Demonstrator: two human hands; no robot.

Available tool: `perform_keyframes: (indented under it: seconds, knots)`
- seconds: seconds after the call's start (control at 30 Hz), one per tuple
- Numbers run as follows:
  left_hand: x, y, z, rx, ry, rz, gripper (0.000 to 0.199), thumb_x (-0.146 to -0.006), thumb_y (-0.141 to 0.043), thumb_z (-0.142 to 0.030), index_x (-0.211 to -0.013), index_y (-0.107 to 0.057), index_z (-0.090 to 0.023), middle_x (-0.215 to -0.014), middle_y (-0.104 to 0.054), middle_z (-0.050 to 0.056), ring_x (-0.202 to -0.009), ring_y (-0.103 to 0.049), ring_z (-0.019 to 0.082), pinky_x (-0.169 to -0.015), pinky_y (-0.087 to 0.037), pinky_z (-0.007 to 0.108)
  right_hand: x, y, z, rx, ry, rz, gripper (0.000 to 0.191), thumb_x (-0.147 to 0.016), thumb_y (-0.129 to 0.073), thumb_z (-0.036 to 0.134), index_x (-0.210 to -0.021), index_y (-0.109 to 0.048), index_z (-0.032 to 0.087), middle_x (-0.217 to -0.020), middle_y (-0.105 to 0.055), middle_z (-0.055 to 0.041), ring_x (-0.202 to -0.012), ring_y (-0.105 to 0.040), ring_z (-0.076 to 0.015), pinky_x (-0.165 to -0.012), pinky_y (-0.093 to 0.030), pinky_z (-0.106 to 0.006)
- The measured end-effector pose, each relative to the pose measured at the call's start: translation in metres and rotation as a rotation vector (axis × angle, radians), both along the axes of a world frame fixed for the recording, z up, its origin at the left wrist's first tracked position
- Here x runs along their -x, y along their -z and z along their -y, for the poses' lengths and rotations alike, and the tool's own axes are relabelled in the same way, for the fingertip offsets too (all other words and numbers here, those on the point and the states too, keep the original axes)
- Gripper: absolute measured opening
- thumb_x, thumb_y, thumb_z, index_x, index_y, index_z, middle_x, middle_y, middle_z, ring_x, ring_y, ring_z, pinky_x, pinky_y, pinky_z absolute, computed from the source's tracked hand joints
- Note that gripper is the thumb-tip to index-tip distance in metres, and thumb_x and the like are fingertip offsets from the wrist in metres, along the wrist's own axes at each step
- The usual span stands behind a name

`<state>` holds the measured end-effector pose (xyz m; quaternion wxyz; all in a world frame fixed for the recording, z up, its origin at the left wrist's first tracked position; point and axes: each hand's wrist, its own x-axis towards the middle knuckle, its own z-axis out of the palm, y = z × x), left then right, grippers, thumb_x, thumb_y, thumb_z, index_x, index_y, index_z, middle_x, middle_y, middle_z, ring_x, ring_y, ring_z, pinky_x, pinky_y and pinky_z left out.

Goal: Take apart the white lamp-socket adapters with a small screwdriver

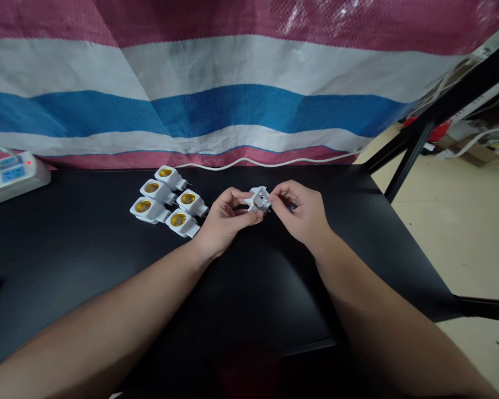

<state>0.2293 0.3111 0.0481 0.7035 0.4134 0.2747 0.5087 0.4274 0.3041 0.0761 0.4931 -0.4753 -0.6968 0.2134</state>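
My left hand (228, 218) grips a white plastic lamp-holder housing (258, 198) between thumb and fingers, just above the black table. The housing's hollow inside faces up, with small parts in it that are too small to tell apart. At its right edge, the thumb and index finger of my right hand (301, 210) are pinched together, touching the housing. Whatever lies between those fingertips is hidden. Left of my left hand stand several white plug-in lamp holders (149, 209) with gold-coloured screw sockets and metal prongs.
A white power strip (16, 176) with blue outlets and a lit red light sits at the table's far left. A white cable (241, 162) runs along the back edge, before a striped tarp (241, 111). Black metal frame bars (432, 124) rise at the right.
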Motion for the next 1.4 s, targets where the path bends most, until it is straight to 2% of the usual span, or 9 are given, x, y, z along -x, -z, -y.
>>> perform_keyframes:
  seconds: [0.23, 0.57, 0.73, 0.93, 1.13, 1.3, 1.4]
  knots:
    - [-0.001, 0.002, -0.002, -0.021, 0.005, 0.020, 0.039, -0.075, -0.100, -0.015, -0.099, -0.070, -0.020, -0.103, -0.083, -0.001, -0.086, -0.080, 0.011, -0.080, -0.068, 0.021, 0.001, 0.001, 0.000, 0.020, -0.036, -0.046, 0.008, -0.089, -0.074, 0.016, -0.086, -0.073, 0.023, -0.079, -0.076, 0.0014, -0.068, -0.073, -0.0155, -0.067, -0.058, -0.030]
    - [-0.002, 0.009, -0.003, -0.116, -0.006, -0.019, 0.036, -0.076, -0.097, -0.011, -0.098, -0.070, -0.020, -0.101, -0.082, -0.001, -0.084, -0.077, 0.008, -0.082, -0.065, 0.020, 0.001, 0.004, -0.001, -0.032, 0.023, 0.023, 0.008, -0.090, -0.076, 0.017, -0.088, -0.081, 0.023, -0.084, -0.079, -0.0020, -0.074, -0.077, -0.0177, -0.069, -0.061, -0.031]
    - [-0.002, 0.008, -0.002, -0.120, -0.031, -0.043, 0.036, -0.075, -0.098, -0.012, -0.096, -0.069, -0.019, -0.103, -0.082, 0.000, -0.084, -0.078, 0.009, -0.082, -0.065, 0.021, -0.001, 0.004, -0.002, 0.006, 0.019, 0.032, 0.008, -0.092, -0.077, 0.021, -0.094, -0.084, 0.024, -0.088, -0.081, -0.0032, -0.076, -0.077, -0.0187, -0.071, -0.061, -0.034]
    - [-0.002, 0.009, -0.002, -0.150, -0.032, -0.088, 0.034, -0.078, -0.097, -0.014, -0.101, -0.072, -0.019, -0.105, -0.081, 0.001, -0.084, -0.077, 0.009, -0.083, -0.064, 0.021, -0.001, 0.005, -0.003, 0.047, 0.009, 0.015, 0.006, -0.090, -0.075, 0.020, -0.090, -0.080, 0.023, -0.088, -0.079, -0.0037, -0.077, -0.077, -0.0194, -0.073, -0.062, -0.034]
    - [-0.002, 0.007, -0.001, -0.145, -0.041, -0.110, 0.034, -0.081, -0.096, -0.020, -0.106, -0.073, -0.020, -0.105, -0.081, 0.003, -0.083, -0.077, 0.011, -0.081, -0.066, 0.024, -0.002, 0.001, -0.002, 0.147, 0.019, -0.019, 0.002, -0.086, -0.074, 0.021, -0.087, -0.075, 0.021, -0.083, -0.077, -0.0039, -0.073, -0.072, -0.0182, -0.067, -0.055, -0.032]
    - [-0.003, 0.004, -0.002, -0.076, -0.202, -0.044, 0.042, -0.079, -0.097, -0.024, -0.107, -0.067, -0.021, -0.103, -0.077, 0.001, -0.085, -0.077, 0.012, -0.077, -0.066, 0.024, -0.015, -0.008, -0.004, 0.322, -0.116, -0.075, 0.004, -0.082, -0.075, 0.020, -0.079, -0.072, 0.020, -0.067, -0.067, 0.0009, -0.060, -0.060, -0.0126, -0.059, -0.046, -0.028]
    - [-0.003, 0.002, -0.003, -0.023, -0.246, -0.020, 0.044, -0.078, -0.097, -0.023, -0.107, -0.064, -0.022, -0.103, -0.076, -0.001, -0.088, -0.078, 0.013, -0.078, -0.066, 0.024, -0.024, -0.007, -0.006, 0.399, -0.240, -0.047, 0.003, -0.079, -0.076, 0.018, -0.080, -0.074, 0.019, -0.068, -0.068, 0.0016, -0.062, -0.061, -0.0122, -0.061, -0.047, -0.028]
